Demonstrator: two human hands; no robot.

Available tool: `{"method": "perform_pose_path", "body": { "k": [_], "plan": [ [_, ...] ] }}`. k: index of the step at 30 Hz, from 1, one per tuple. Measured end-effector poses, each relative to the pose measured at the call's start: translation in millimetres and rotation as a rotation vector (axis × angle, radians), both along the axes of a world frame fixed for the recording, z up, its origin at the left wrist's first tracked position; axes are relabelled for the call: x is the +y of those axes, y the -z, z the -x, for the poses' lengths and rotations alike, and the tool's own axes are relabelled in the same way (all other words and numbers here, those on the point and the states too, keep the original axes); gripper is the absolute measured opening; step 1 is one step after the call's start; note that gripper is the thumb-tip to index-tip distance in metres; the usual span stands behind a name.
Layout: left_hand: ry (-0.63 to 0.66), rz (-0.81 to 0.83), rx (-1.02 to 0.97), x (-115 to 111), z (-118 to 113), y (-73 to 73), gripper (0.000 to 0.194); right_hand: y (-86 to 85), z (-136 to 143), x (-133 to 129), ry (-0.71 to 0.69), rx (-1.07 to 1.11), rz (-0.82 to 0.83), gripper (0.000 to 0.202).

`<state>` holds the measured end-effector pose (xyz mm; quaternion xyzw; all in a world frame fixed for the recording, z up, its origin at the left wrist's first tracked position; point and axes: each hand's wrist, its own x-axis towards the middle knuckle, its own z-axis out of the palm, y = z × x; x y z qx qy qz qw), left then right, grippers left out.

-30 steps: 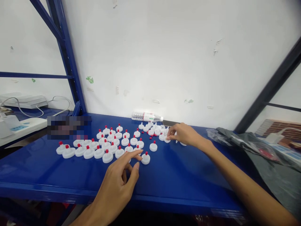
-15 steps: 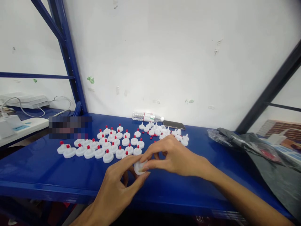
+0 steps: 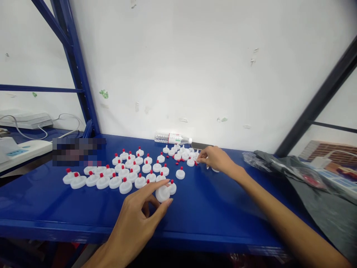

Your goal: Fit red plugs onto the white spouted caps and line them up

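Between the thumb and forefinger of my left hand (image 3: 142, 210) is a white round cap (image 3: 162, 193), tilted, with its bare spout toward the right. My right hand (image 3: 213, 159) reaches to the back of the table, its fingertips pinched beside the loose white caps (image 3: 185, 154); what they hold, if anything, is too small to tell. Small red tips (image 3: 178, 160) lie scattered by those caps. To the left stand several white caps with red tips (image 3: 125, 186) in loose rows. One more red-tipped cap (image 3: 180, 173) stands apart, nearer the middle.
A clear plastic bottle (image 3: 173, 139) lies along the wall beside a dark phone (image 3: 202, 146). Grey plastic bags (image 3: 304, 178) cover the right side of the blue table (image 3: 212, 223). At the left is a white power strip (image 3: 25, 152).
My right hand has left the cap in my left hand and moved back and right to the loose pieces. My left hand still holds the cap, now tilted with its spout in sight.
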<state>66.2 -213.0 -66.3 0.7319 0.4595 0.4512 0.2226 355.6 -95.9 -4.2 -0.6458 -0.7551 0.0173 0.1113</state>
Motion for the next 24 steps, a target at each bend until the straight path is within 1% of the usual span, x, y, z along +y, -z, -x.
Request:
{"method": "perform_pose_path", "body": {
  "k": [4,7,9,14,19,24],
  "plan": [
    [0.008,0.004,0.007,0.6,-1.2,-0.8,0.039,5.7,10.1,-1.8,0.007,0.002,-0.012,0.013],
    [0.014,0.008,0.004,0.6,-2.0,-1.5,0.038,7.5,14.0,-3.9,0.006,0.002,-0.009,0.008],
    [0.019,0.009,0.006,0.6,-1.9,-1.2,0.038,7.8,14.7,-5.1,-0.001,0.002,-0.002,0.009],
    [0.011,0.005,0.013,1.1,-1.1,0.2,0.038,3.4,11.2,-7.2,-0.038,-0.014,0.041,0.017],
    [0.017,0.000,0.001,0.1,-1.6,0.3,0.037,-3.6,6.6,-9.7,-0.070,-0.059,0.091,0.019],
    [0.022,0.003,-0.005,-0.4,-2.4,-0.4,0.036,-2.0,6.8,-11.9,-0.105,-0.093,0.094,0.023]
  ]
}}
